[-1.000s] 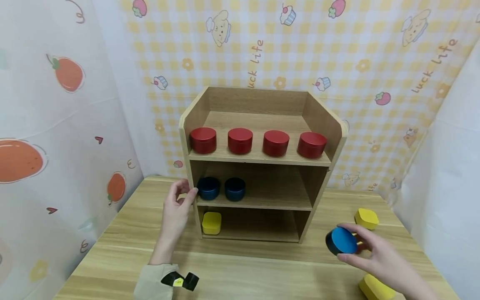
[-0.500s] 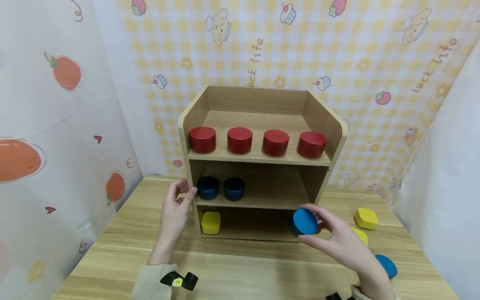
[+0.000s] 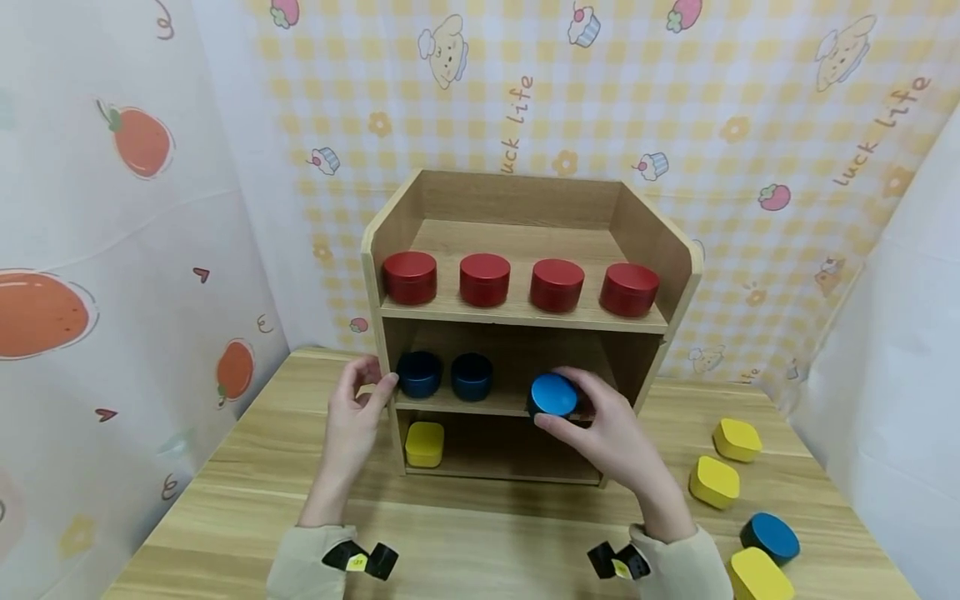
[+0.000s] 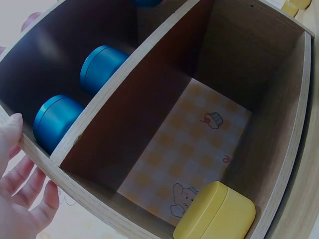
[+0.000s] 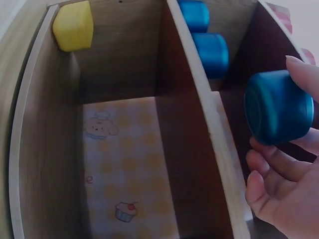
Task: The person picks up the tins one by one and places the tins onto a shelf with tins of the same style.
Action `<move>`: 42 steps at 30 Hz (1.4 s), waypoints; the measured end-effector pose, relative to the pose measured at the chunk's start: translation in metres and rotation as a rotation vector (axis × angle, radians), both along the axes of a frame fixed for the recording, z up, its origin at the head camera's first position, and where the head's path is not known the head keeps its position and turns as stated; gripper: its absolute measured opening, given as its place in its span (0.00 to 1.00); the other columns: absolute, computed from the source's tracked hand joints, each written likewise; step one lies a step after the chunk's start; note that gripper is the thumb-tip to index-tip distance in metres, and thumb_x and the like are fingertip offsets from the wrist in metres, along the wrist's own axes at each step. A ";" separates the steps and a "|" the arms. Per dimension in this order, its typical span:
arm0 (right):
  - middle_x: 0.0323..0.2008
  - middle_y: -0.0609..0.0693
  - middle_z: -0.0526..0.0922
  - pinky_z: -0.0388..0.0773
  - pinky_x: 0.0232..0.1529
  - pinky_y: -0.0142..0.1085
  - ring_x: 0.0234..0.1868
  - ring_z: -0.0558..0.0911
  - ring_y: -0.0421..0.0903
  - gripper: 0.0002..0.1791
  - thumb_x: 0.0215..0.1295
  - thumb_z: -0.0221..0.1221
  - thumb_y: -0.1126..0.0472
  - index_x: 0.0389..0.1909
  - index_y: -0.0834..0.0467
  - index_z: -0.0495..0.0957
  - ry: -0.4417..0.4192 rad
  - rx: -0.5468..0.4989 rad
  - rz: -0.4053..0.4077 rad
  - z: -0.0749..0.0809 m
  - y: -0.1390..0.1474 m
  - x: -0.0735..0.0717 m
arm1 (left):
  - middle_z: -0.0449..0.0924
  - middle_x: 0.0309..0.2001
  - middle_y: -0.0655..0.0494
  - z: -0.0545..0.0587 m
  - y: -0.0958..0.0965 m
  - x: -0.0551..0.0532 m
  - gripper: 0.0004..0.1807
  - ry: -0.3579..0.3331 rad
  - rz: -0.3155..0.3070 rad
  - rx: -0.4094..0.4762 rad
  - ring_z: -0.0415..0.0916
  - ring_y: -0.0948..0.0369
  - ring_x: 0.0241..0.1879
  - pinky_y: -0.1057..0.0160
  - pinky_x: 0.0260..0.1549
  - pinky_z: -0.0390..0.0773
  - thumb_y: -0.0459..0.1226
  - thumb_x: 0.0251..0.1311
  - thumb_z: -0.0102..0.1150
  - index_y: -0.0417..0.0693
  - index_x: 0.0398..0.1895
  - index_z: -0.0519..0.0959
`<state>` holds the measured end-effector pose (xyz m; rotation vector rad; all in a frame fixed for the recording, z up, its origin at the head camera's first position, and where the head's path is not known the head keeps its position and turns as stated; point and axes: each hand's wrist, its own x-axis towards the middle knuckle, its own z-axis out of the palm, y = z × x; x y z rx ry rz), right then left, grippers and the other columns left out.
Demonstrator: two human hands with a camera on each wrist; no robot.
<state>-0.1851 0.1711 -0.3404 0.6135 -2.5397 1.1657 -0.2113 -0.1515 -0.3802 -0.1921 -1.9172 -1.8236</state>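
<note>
A bench (image 3: 465,542) carries a three-tier wooden shelf (image 3: 517,200). The left hand (image 3: 356,412) grips its left side panel; the right hand (image 3: 607,429) pinches a round blue tin (image 3: 553,394), tilted, at the middle tier's front. Four red tins (image 3: 483,280) line the top tier, two blue tins (image 3: 472,377) stand left of the held one, and a square yellow tin (image 3: 424,444) sits lowest, far left. Three yellow tins (image 3: 714,482) and a lone blue tin (image 3: 771,537) rest on the right. Since half a second ago, the held tin is higher and farther left. Open room spans from the two blue tins to the right panel; contact with the tier's edge is unclear.
</note>
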 end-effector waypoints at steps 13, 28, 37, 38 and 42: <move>0.44 0.50 0.78 0.76 0.44 0.45 0.43 0.76 0.47 0.23 0.60 0.68 0.51 0.53 0.56 0.78 0.086 0.051 -0.065 -0.003 -0.019 -0.029 | 0.70 0.41 0.50 0.000 0.001 0.000 0.15 0.015 -0.007 -0.001 0.69 0.60 0.45 0.72 0.36 0.72 0.32 0.65 0.60 0.36 0.52 0.71; 0.71 0.58 0.60 0.59 0.67 0.52 0.71 0.59 0.58 0.37 0.69 0.58 0.49 0.75 0.51 0.56 -0.128 0.274 -0.022 0.022 -0.055 -0.077 | 0.71 0.41 0.51 0.000 -0.001 0.000 0.15 0.009 0.008 -0.005 0.69 0.61 0.44 0.73 0.36 0.72 0.31 0.66 0.60 0.36 0.52 0.71; 0.69 0.59 0.65 0.60 0.66 0.51 0.69 0.64 0.58 0.36 0.69 0.58 0.50 0.74 0.53 0.59 -0.196 0.295 -0.036 0.020 -0.057 -0.098 | 0.71 0.42 0.50 -0.001 0.001 0.000 0.15 0.005 0.000 -0.010 0.69 0.61 0.45 0.73 0.37 0.72 0.31 0.66 0.59 0.36 0.53 0.71; 0.69 0.59 0.65 0.60 0.67 0.52 0.69 0.63 0.58 0.36 0.69 0.59 0.50 0.74 0.53 0.59 -0.193 0.292 -0.042 0.019 -0.057 -0.098 | 0.71 0.42 0.50 0.000 0.001 0.000 0.15 0.009 -0.001 -0.009 0.69 0.61 0.45 0.73 0.37 0.72 0.32 0.66 0.59 0.36 0.53 0.71; 0.68 0.59 0.66 0.59 0.67 0.54 0.68 0.63 0.61 0.37 0.67 0.60 0.51 0.74 0.52 0.59 -0.183 0.269 -0.063 0.017 -0.054 -0.094 | 0.71 0.42 0.49 0.000 0.000 0.000 0.15 0.012 -0.001 -0.008 0.69 0.60 0.45 0.73 0.36 0.72 0.32 0.66 0.60 0.36 0.52 0.71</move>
